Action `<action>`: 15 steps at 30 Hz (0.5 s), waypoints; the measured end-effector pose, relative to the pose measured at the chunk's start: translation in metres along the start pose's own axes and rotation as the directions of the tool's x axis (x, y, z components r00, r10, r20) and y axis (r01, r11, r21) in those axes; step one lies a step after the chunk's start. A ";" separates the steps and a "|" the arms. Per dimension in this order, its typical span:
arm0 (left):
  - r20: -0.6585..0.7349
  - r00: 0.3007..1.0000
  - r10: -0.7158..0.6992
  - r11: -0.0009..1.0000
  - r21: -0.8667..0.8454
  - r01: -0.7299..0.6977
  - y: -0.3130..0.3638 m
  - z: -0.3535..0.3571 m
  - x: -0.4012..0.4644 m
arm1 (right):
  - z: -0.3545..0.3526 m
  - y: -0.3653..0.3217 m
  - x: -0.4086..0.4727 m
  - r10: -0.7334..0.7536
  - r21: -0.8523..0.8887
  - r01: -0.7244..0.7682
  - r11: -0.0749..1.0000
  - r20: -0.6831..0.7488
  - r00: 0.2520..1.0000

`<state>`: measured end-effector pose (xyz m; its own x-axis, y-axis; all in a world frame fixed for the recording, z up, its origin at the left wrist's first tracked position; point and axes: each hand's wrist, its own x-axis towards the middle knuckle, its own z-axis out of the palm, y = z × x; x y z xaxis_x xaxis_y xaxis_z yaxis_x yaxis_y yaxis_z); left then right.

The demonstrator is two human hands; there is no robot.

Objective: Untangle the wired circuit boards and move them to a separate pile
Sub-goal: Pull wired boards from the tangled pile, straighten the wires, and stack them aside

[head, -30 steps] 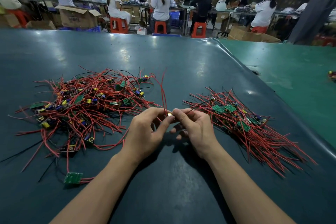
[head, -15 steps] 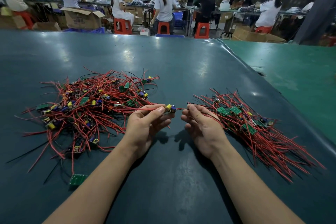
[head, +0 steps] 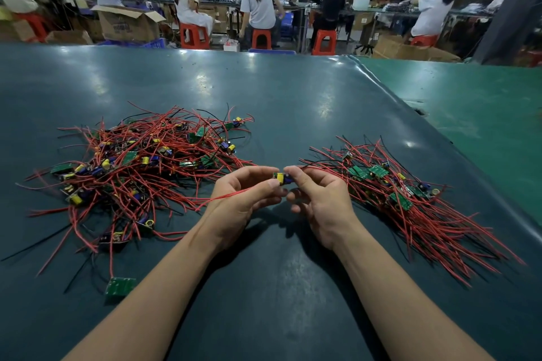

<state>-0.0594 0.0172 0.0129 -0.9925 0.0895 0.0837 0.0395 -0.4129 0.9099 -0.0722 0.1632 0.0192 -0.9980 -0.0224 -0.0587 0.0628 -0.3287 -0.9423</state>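
From the head camera, an open cardboard box (head: 129, 23) stands far left on the workshop floor; what is inside it I cannot make out from here. Nearer, on the dark green table (head: 293, 102), a tangled pile (head: 137, 167) of red-wired boards sprawls to the left, and a straighter sorted pile (head: 410, 196) lies to the right. Between the two piles, the left hand (head: 243, 199) and the right hand (head: 319, 199) meet, fingertips curled and together pinching one small circuit board (head: 282, 178) with yellow and blue parts, lifted above the table. Its red wire (head: 223, 198) trails left across the left palm. One loose green board (head: 120, 286) lies nearest, left.
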 end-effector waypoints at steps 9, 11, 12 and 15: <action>-0.001 1.000 0.011 0.983 0.184 -0.011 0.000 0.001 -0.002 | 0.001 0.003 -0.005 -0.081 -0.083 0.082 0.993 0.005 0.997; 0.001 1.000 -0.008 0.990 0.140 0.008 0.000 0.000 -0.001 | 0.002 0.004 -0.005 -0.094 -0.058 0.095 0.994 0.015 0.995; 0.002 1.000 -0.016 0.992 0.127 0.015 0.001 0.000 0.000 | 0.001 0.003 -0.004 -0.106 -0.039 0.106 0.994 0.006 0.994; 0.009 0.999 -0.035 0.994 0.107 0.034 0.001 0.001 0.001 | -0.006 -0.002 0.003 -0.143 0.011 0.145 0.989 -0.097 0.985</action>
<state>-0.0598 0.0181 0.0144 -0.9922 0.1118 0.0549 0.0177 -0.3098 0.9506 -0.0757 0.1700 0.0192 -0.9922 0.1164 0.0450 -0.0823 -0.3390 -0.9372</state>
